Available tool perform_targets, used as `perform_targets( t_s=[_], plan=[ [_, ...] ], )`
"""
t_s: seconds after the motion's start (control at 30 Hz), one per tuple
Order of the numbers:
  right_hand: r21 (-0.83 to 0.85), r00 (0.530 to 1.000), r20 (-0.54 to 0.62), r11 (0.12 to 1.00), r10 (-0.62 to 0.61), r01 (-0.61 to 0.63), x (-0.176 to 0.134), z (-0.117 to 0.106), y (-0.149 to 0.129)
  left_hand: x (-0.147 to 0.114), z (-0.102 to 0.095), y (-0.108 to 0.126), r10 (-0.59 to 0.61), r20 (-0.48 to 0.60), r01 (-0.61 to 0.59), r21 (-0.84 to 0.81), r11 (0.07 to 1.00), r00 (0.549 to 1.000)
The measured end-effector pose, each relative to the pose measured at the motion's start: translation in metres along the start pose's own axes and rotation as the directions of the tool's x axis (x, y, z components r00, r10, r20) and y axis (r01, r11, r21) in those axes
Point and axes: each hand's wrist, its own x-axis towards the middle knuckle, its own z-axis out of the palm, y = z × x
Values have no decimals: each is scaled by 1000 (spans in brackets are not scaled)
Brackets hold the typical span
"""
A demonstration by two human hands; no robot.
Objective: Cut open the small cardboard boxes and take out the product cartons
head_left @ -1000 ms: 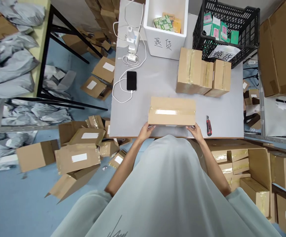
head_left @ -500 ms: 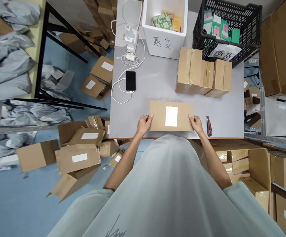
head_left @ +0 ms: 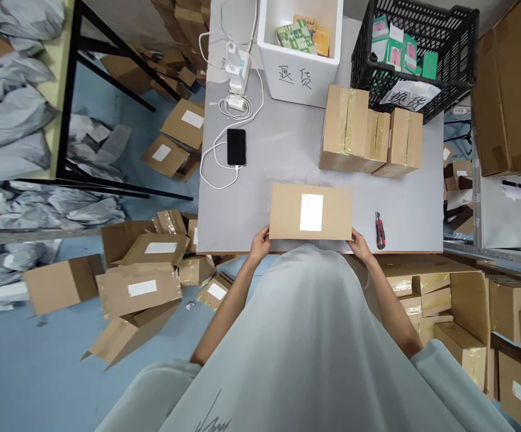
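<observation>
Beyond the labelled cardboard box [head_left: 287, 211], open desk [head_left: 282, 144] stretches between smartphone [head_left: 236, 147] and taped cartons [head_left: 372, 135] partly blocking the black crate [head_left: 451, 84].

Pale grey-green shirt [head_left: 318, 336] (dark scribbled marking [head_left: 215, 425])

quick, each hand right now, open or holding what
Left hand: holding the box by its near left corner, fingers partly hidden.
Right hand: holding the same box by its near right corner, fingers partly hidden.
</observation>
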Motion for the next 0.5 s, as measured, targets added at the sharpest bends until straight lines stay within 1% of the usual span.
perform_targets(
  t_s=[0.07,0.13,0.2,0.27,0.33,0.4,0.47,0.5],
  plan=[
    [-7,1000,24,1000,-2,2,-5,5,0,-4,2,0,-12,26,12,6,1000,1000],
    [-3,1000,0,1000,27,-27,-6,5,-5,-5,0,5,-19,37,18,18,1000,999],
    [-1,999,-27,1000,22,-22,-5,0,-14,-5,-5,15,-10,37,9,33,999,999],
    [-43,998,-52,999,-20,18,-2,-7,-28,-1,-11,28,10,25,-11,47,999,1000],
    [-137,993,-83,988,-80,69,1,-15,-46,4,-18,44,62,-3,-62,85,994,998],
    [-241,986,-97,964,-137,110,5,-20,-66,10,-22,60,150,-30,-143,156,977,988],
    [-324,982,-92,937,-167,129,8,-20,-82,16,-24,71,231,-42,-215,234,948,972],
    [-360,981,-90,924,-171,128,9,-20,-87,18,-23,75,250,-43,-230,265,936,967]
  ],
)
